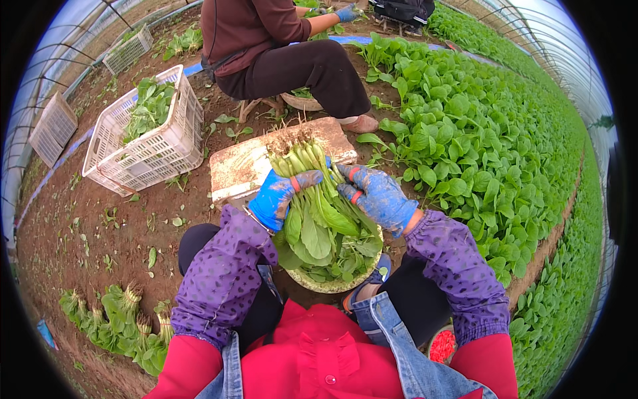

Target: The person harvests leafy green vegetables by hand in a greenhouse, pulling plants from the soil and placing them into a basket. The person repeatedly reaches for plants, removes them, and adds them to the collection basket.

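Note:
My left hand (286, 194), in a muddy blue glove with a red band on the thumb, grips a bunch of leafy greens (314, 219) by its stems. The roots point away from me and the leaves hang towards me. My right hand (376, 192), gloved alike with red bands on two fingers, is at the bunch's right side, its fingertips at the stems; whether it pinches any is unclear. Beneath the leaves is a round speckled basin (331, 287) holding more leaves. A soil-stained white block (239, 169) lies just beyond my hands.
A white plastic crate (164, 149) with greens stands left. Tied bunches (124, 319) lie on the soil at lower left. Dense growing greens (478, 144) fill the right. A person (279, 55) sits ahead, wearing blue gloves. A bowl of red bands (442, 346) is by my right side.

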{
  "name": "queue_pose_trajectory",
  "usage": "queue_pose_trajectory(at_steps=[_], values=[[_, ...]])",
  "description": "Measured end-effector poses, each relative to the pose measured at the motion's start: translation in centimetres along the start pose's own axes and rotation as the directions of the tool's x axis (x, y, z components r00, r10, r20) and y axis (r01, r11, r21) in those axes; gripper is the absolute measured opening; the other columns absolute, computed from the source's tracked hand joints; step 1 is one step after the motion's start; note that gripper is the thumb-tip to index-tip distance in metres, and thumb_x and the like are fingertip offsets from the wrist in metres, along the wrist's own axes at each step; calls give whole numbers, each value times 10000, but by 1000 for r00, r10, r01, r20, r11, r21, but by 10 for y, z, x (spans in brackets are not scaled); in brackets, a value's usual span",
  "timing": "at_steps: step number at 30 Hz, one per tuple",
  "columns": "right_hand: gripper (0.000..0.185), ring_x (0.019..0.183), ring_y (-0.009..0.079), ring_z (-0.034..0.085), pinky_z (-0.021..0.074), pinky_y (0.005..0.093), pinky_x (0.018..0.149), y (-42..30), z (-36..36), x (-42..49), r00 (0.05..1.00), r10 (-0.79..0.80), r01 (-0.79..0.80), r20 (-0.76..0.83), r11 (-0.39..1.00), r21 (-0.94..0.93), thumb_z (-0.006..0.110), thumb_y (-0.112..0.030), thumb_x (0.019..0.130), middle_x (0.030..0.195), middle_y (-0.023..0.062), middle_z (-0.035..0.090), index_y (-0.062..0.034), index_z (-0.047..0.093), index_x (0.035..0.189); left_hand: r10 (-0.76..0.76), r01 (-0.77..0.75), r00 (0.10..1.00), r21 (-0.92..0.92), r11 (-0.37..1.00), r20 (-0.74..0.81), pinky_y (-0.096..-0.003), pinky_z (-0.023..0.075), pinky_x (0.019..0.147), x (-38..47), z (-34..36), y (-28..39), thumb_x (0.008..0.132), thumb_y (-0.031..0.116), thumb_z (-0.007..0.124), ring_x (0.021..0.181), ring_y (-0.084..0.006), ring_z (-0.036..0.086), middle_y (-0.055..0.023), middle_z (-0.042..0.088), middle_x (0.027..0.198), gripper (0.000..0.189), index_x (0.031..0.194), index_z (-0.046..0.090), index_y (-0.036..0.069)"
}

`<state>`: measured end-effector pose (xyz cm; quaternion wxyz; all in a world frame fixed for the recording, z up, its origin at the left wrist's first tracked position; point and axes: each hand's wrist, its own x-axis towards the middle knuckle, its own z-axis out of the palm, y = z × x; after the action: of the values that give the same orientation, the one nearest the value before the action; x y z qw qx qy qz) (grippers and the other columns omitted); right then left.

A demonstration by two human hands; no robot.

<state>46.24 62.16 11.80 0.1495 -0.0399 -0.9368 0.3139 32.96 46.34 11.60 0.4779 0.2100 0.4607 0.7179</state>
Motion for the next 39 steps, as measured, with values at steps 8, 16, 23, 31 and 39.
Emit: queue_pose_trajectory(at_steps=[8,16,23,31,39], values=[[409,847,342,604,478,420,699,-38,-21,11,990,71,-64,-124,996,62,562,-167,852,944,178,615,-132,459,1246,-55,49,984,-40,998,-168,-316,505,800,0,12,-3,869,178,545,893,-172,611,-88,623,998,286,1076,572,-17],[343,612,160,512,454,301,604,-28,-2,17,950,81,-6,-303,970,241,617,-35,799,732,64,536,-105,530,1124,-125,119,992,-193,974,-19,-328,489,833,1,22,-5,873,243,535,920,-186,602,-85,605,1047,364,1151,528,9],[338,710,255,595,488,337,640,-32,-5,17,922,-118,145,-369,988,45,609,-54,795,810,109,593,-102,561,1126,48,-32,998,-284,958,47,-341,473,878,3,33,-9,856,176,593,1016,-186,567,-84,562,1141,443,1251,452,33],[356,854,289,600,495,357,720,-45,-10,18,925,-172,210,-338,974,81,622,-73,782,972,110,596,-116,571,1132,86,-70,996,-387,919,24,-324,467,885,7,27,-14,851,115,596,1037,-181,551,-75,560,1136,429,1255,466,54],[379,989,318,536,451,379,824,-26,-14,19,933,-131,123,-336,991,-43,596,-138,823,1085,137,554,-128,545,1199,11,-59,995,-471,880,-103,-335,506,824,9,28,-7,834,111,617,953,-177,586,-72,588,1087,363,1181,535,42]])
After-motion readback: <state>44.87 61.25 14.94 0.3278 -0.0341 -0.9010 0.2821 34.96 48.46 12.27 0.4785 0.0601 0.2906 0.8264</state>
